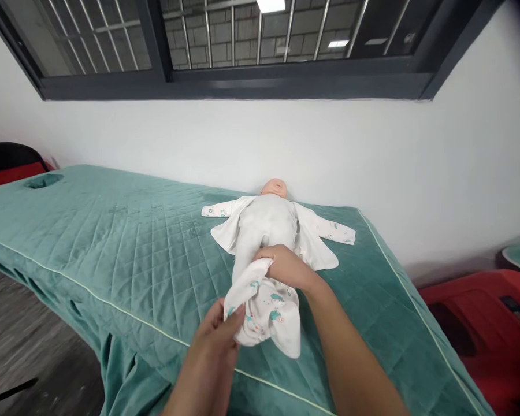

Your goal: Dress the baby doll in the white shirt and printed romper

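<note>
A baby doll (268, 218) with a white cloth body lies on its back, its head towards the wall. Spread open beneath it is a white baby jacket (320, 245), with printed sleeves out to both sides. White baby trousers (281, 309) with a green print are bunched around the lower end of the doll's legs. My left hand (225, 326) pinches their edge on the left between thumb and fingers. My right hand (283, 266) is closed at the top of the trousers, by the doll's leg; its fingertips are partly hidden. The doll's feet are out of sight.
A green quilted cover (134, 248) drapes over the bed, which has a face hole (44, 181) at the far left. The white wall (156, 138) and a barred window (242, 40) stand behind. Red furniture (494, 329) is beside the bed's right end.
</note>
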Demonstrator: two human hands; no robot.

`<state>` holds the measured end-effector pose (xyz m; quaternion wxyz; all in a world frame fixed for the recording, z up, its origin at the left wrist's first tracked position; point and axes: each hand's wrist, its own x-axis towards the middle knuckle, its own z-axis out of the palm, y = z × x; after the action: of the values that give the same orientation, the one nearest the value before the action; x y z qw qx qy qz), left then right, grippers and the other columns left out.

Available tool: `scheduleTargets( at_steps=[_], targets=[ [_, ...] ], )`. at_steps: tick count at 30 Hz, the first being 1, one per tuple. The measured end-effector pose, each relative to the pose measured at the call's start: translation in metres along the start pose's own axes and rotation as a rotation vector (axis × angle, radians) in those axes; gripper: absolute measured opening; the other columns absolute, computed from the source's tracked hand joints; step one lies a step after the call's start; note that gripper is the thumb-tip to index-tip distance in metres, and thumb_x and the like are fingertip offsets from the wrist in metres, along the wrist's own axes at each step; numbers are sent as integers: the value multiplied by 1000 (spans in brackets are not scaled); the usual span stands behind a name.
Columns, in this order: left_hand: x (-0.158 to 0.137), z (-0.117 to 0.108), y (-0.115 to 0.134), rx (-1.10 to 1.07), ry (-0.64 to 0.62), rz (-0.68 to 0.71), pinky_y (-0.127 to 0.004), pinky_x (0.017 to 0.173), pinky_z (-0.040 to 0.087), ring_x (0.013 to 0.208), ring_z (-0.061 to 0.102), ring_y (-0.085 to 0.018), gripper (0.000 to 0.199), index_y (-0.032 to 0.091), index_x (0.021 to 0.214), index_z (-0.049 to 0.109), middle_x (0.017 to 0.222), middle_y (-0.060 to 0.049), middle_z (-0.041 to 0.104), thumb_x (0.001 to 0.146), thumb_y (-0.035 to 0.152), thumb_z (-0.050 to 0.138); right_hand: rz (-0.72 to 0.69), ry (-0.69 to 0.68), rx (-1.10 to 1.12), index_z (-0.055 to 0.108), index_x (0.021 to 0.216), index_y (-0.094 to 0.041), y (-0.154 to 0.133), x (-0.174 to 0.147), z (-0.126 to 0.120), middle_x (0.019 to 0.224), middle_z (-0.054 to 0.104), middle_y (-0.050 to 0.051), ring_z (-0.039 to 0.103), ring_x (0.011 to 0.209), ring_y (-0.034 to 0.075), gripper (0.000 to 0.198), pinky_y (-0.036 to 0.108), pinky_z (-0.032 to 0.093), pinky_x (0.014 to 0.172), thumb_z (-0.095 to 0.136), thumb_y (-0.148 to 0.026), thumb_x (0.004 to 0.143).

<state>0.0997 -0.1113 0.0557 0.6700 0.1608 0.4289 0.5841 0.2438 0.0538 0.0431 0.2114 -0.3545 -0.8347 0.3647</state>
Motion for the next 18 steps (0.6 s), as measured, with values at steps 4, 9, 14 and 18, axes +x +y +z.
scheduleTargets(
  at_steps=[4, 9, 14, 18],
  targets=[
    [-10, -8, -38, -93, 122, -43, -32, 87, 52, 97, 69, -24, 41, 20, 110, 69, 103, -8, 74, 72, 32, 79, -69, -67, -59, 70, 74, -18, 3, -1, -2, 81, 72, 1, 64, 78, 17, 14, 24, 45, 70, 59, -13, 68],
    [-2, -32, -68, -102, 229, 36, -31, 85, 54, 92, 70, -24, 46, 18, 103, 69, 92, -8, 75, 63, 34, 84, -62, -94, -122, 70, 72, -21, 5, -1, 0, 76, 71, -1, 63, 74, 17, 10, 25, 42, 65, 64, -15, 67],
    [15, -64, -59, 88, 333, 163, -25, 71, 56, 76, 69, -17, 43, 16, 94, 67, 79, -3, 72, 61, 38, 84, -74, -73, -181, 68, 69, -21, 3, -1, 4, 72, 69, -1, 61, 70, 16, 4, 25, 37, 60, 66, -18, 69],
    [29, -71, -36, 334, 288, 182, -20, 45, 49, 56, 58, -12, 33, 16, 89, 65, 69, 1, 63, 69, 41, 74, -64, -65, -254, 66, 66, -20, 1, 0, 5, 70, 69, -1, 59, 67, 15, 6, 25, 34, 59, 64, -17, 71]
  ],
)
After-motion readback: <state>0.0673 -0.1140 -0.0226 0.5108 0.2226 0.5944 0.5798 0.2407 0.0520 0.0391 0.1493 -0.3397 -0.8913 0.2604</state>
